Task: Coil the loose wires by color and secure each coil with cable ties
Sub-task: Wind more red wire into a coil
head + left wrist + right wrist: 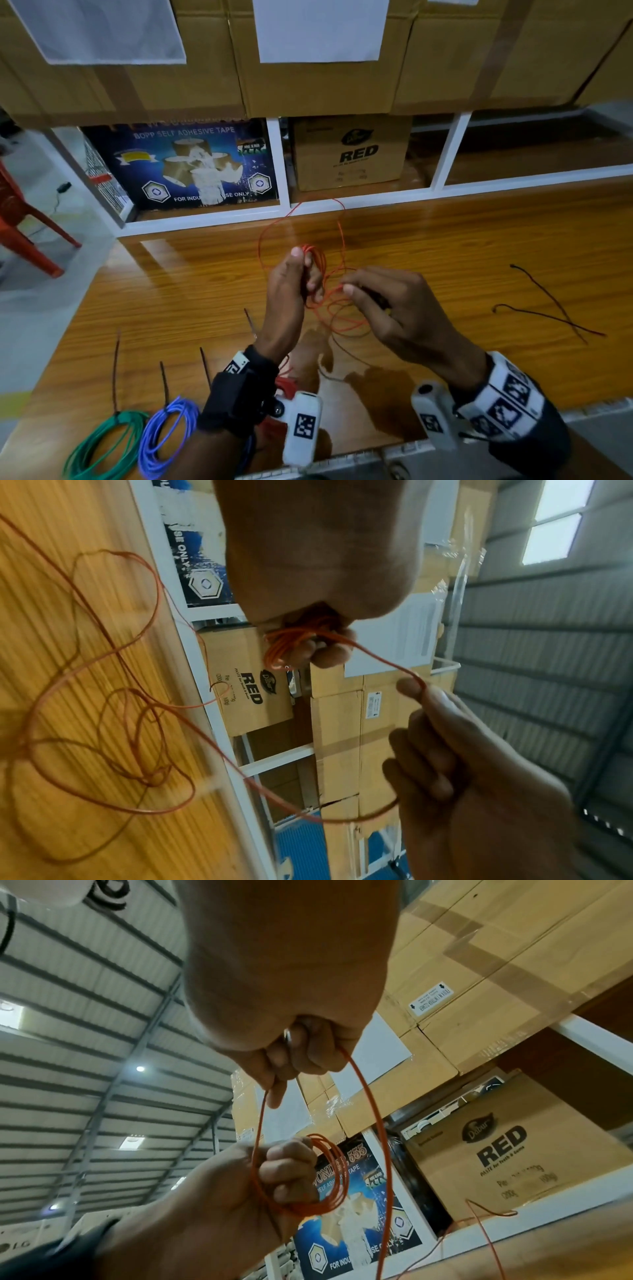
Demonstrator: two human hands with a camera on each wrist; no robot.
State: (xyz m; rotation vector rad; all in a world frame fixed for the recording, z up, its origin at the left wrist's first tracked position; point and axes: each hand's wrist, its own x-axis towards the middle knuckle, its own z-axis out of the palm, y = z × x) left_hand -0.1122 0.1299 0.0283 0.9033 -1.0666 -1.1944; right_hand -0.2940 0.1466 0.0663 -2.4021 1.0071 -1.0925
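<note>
At your far left the green coil (102, 442) and blue coil (164, 431) lie tied on the table (479, 240), so you are on the red wire's (337, 240) winding step. Your left hand (291, 291) grips the gathered red loops; your right hand (387, 308) pinches the running strand just beside it. Next, I judge, lay another turn, feeding slack from the loose tangle below.
</note>
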